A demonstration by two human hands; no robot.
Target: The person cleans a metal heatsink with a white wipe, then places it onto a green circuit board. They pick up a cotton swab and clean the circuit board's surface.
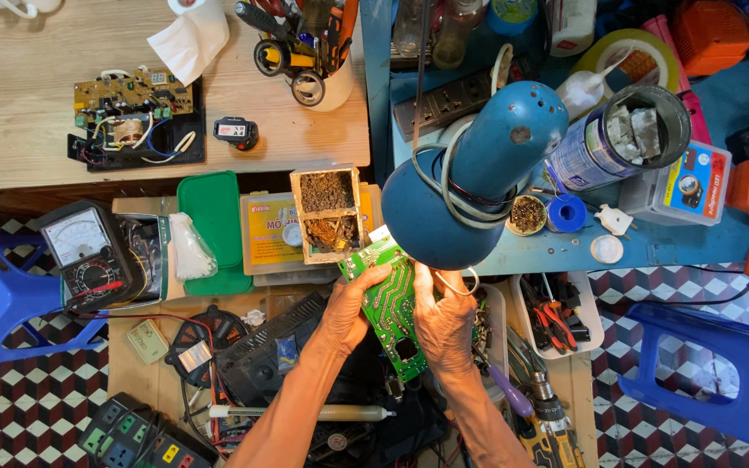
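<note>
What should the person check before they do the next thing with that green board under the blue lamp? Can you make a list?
1. Both hands on the board: ok. The left hand and right hand hold the green circuit board at its two sides.
2. Board lit: ok, it sits right under the blue lamp.
3. Track side facing up: ok, pale lines show.
4. Lamp cord out of the way: not ok, it loops round the lamp just above the fingers.
5. Meter ready: cannot tell. The multimeter lies far left; its setting is unreadable.
6. Pliers handy: ok. The pliers lie in the tray beside the right hand.
</note>
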